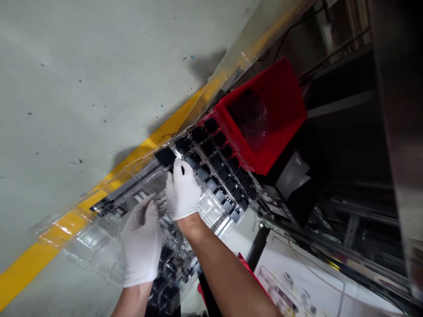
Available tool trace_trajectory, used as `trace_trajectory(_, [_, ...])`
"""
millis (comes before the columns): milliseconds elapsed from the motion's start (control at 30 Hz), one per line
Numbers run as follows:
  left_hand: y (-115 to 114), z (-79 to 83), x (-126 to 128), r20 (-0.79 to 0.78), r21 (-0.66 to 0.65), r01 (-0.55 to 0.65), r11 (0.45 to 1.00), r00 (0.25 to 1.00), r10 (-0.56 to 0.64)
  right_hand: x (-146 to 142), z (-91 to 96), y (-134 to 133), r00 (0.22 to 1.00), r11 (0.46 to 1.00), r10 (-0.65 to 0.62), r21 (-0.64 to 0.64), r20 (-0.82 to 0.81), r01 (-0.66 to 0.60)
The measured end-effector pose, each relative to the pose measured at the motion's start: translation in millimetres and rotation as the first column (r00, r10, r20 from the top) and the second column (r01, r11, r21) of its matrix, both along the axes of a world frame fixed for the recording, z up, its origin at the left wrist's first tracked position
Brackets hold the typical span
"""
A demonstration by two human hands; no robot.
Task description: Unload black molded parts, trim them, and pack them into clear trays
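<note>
A clear plastic tray (211, 211) lies tilted across the view, with rows of black square parts sitting in its cells. My right hand (183, 190), in a white glove, pinches a black square part (165, 156) at the tray's corner, though the fingers partly hide the grip. My left hand (141, 241), also gloved in white, grips the tray's clear lower edge. More black parts (165, 273) show through the clear plastic below my hands, partly hidden by my left hand and right forearm.
A red plastic bin (261, 116) stands against the tray's far side. A yellow floor stripe (145, 147) runs along grey concrete. A metal machine frame (357, 229) fills the right side, and a white printed panel (297, 281) sits below it.
</note>
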State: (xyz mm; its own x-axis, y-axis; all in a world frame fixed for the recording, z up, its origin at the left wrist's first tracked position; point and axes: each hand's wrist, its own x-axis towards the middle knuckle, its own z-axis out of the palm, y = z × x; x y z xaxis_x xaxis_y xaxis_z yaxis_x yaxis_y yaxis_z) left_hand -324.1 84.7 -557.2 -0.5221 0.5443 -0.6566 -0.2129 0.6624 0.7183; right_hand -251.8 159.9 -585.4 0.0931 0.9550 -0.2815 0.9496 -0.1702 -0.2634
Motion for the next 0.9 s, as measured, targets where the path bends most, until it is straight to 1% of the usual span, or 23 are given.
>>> trace_trajectory(33, [-2.6,-0.1,-3.1,-0.006,-0.014,-0.001,1.000,1.000,0.001,-2.3,-2.5,-1.4,1.000,1.000,0.007,0.004,0.020,-0.007])
trace_trajectory(100, [-9.6,-1.2,-9.1,-0.057,-0.042,0.034,0.999,0.998,-0.036,-5.4,-3.5,-8.1,0.998,1.000,0.029,-0.013,0.058,-0.028])
trace_trajectory(167, [-17.6,-3.5,-14.2,-0.108,-0.060,0.085,0.995,0.990,-0.091,-7.0,-0.9,-17.8,0.995,0.999,0.040,-0.041,0.094,-0.036])
trace_trajectory(233, [-24.5,-6.2,-17.2,-0.141,-0.066,0.120,0.991,0.982,-0.129,-6.7,2.7,-29.8,0.995,0.999,0.032,-0.024,0.095,-0.030])
trace_trajectory(267, [-26.8,-7.2,-17.7,-0.155,-0.062,0.135,0.989,0.977,-0.143,-5.4,4.3,-37.1,0.997,1.000,0.023,0.004,0.069,-0.024])
trace_trajectory(333, [-29.0,-8.2,-16.8,-0.202,-0.048,0.188,0.981,0.960,-0.194,0.2,6.4,-54.7,0.999,0.998,0.001,0.061,-0.038,0.001])
trace_trajectory(433, [-27.4,-8.6,-11.4,-0.229,-0.022,0.255,0.967,0.940,-0.253,15.5,5.1,-85.9,0.977,0.987,-0.075,0.125,-0.202,0.101])
trace_trajectory(467, [-26.4,-8.9,-8.8,-0.219,-0.019,0.256,0.966,0.942,-0.254,21.3,3.2,-95.2,0.970,0.979,-0.100,0.154,-0.224,0.137])
trace_trajectory(533, [-24.7,-9.8,-3.1,-0.173,-0.021,0.223,0.975,0.959,-0.223,31.0,-1.5,-107.2,0.971,0.964,-0.129,0.205,-0.201,0.171])
trace_trajectory(567, [-24.3,-10.2,-0.1,-0.150,-0.024,0.201,0.979,0.968,-0.203,34.2,-3.7,-108.8,0.977,0.965,-0.131,0.202,-0.170,0.164])
trace_trajectory(600, [-24.3,-10.4,2.7,-0.134,-0.024,0.183,0.983,0.974,-0.184,36.2,-5.3,-107.4,0.983,0.974,-0.129,0.168,-0.133,0.151])
trace_trajectory(667, [-24.8,-9.3,7.8,-0.131,-0.009,0.168,0.986,0.977,-0.168,36.8,-5.8,-97.3,0.990,0.991,-0.125,0.043,-0.071,0.128])
trace_trajectory(733, [-24.1,-6.7,12.0,-0.185,0.013,0.200,0.980,0.963,-0.195,35.0,-2.9,-83.0,0.991,0.990,-0.130,-0.061,-0.040,0.127])
trace_trajectory(767, [-22.3,-5.2,13.9,-0.233,0.023,0.238,0.971,0.946,-0.226,34.2,-0.7,-76.4,0.990,0.988,-0.133,-0.086,-0.034,0.130])
trace_trajectory(800, [-19.0,-3.9,15.7,-0.292,0.029,0.294,0.955,0.916,-0.273,33.9,1.7,-71.1,0.990,0.987,-0.134,-0.099,-0.036,0.130])
trace_trajectory(833, [-13.9,-3.1,17.5,-0.357,0.028,0.371,0.928,0.871,-0.337,34.1,4.1,-67.4,0.990,0.986,-0.131,-0.109,-0.045,0.126])
trace_trajectory(900, [1.2,-3.5,20.9,-0.476,-0.017,0.533,0.846,0.740,-0.476,36.0,7.5,-65.2,0.991,0.986,-0.117,-0.129,-0.068,0.108])
